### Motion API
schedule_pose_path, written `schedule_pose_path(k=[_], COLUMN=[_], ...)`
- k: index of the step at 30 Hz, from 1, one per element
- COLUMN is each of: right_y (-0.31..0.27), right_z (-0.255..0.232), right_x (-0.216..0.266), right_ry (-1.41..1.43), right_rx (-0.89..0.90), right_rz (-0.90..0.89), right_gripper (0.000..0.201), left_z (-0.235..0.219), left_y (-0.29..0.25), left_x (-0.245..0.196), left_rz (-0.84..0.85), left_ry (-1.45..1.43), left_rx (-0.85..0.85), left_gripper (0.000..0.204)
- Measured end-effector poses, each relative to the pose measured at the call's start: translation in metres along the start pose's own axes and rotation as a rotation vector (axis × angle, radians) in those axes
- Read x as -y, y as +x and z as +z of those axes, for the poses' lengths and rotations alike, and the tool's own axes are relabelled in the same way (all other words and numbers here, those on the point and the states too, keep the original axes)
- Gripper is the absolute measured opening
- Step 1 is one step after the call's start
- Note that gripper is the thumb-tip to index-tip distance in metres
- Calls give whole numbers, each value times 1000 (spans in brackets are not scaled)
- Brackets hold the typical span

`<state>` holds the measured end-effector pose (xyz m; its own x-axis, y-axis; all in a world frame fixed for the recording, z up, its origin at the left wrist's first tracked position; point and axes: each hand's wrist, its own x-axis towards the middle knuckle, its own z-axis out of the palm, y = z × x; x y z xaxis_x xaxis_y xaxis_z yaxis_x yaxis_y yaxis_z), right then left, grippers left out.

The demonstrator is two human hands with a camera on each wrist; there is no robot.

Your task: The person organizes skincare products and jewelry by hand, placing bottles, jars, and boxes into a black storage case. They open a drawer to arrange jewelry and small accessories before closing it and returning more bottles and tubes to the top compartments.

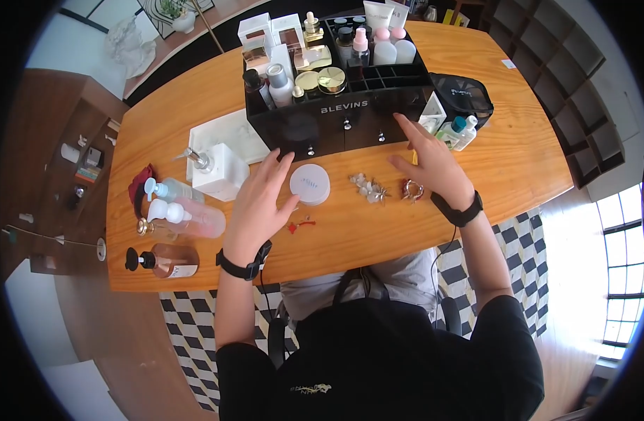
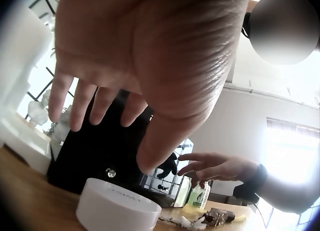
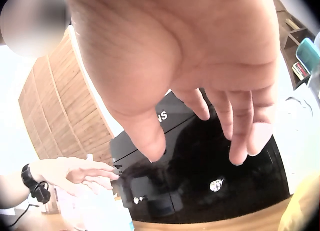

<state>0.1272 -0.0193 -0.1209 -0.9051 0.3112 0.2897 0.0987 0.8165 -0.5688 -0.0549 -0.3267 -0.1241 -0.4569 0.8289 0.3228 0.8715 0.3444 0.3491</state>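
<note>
A black cosmetics organizer (image 1: 294, 130) lettered BLEVINS stands on the table, its front drawers closed and fitted with small clear knobs. My left hand (image 1: 257, 200) hovers near its lower left front corner, fingers extended and palm empty. In front of the right-hand drawers is my right hand (image 1: 434, 165), also empty, with fingers spread toward the front panel (image 3: 185, 166). A round white lidded tub (image 1: 310, 184) sits just right of my left thumb. Between the hands lie silvery jewelry pieces (image 1: 369, 188), a reddish bracelet (image 1: 412, 189) and a small red trinket (image 1: 301, 224).
Bottles, boxes and compacts fill the organizer's top. At left stand a white pump dispenser (image 1: 222, 172), a white tray (image 1: 227, 133), a pink pump bottle (image 1: 195, 219) and a brown bottle (image 1: 174, 260). Small bottles (image 1: 466, 133) and a black pouch (image 1: 466, 98) are at right.
</note>
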Motion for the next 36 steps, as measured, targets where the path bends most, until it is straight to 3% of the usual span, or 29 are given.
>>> schedule_pose_path(k=[1, 3, 4, 5, 6, 8, 11, 14, 18, 21, 23, 25, 27, 29, 32, 36], right_y=[-5, -14, -18, -21, -24, -27, -31, -27, -28, -28, -22, -13, 2, 23, 63, 109], right_z=[2, 9, 16, 24, 33, 50, 73, 78, 78, 74, 56, 29, 2, -23, -45, -43], right_x=[3, 14, 24, 34, 45, 64, 59, 53, 39, 37, 50, 65, 79, 88, 95, 92], right_ry=[-81, -158, -151, -143, -138, -178, -230, -275, -269, -270, -209, -134, -57, -32, -98, -147], right_rx=[-40, -75, 46, 167, 172, 306, 370, 439, 431, 320, 407, 375, 340, 87, -9, -48], right_rz=[-67, -133, -165, -198, -198, -280, -316, -253, -250, -306, -271, -291, -309, -396, -390, -334], right_gripper=[65, 59, 51, 43, 43, 36, 35, 41, 42, 35, 40, 39, 39, 37, 38, 40], left_z=[-2, -8, -6, -5, -4, 8, 22, 29, 29, 34, 30, 21, 6, -29, -75, -101], left_y=[-6, -18, -21, -24, -27, -34, -37, -35, -27, -24, -21, -17, -14, 5, 38, 87], left_x=[-2, -6, -6, -6, -5, 0, 7, 16, 19, 24, 23, 22, 22, 10, 1, 12], left_rz=[-5, -74, -80, -143, -205, -184, -166, -180, -185, -166, -159, -151, -44, -48, -69, -123], left_ry=[-2, 36, 34, 81, 129, 112, 94, 101, 87, 21, 73, 128, 103, 99, 93, 74], left_rx=[3, 22, 28, 176, 324, 324, 313, 303, 303, 250, 270, 289, 100, 43, -78, -234], left_gripper=[72, 52, 52, 42, 32, 27, 24, 22, 21, 22, 22, 22, 25, 27, 32, 37])
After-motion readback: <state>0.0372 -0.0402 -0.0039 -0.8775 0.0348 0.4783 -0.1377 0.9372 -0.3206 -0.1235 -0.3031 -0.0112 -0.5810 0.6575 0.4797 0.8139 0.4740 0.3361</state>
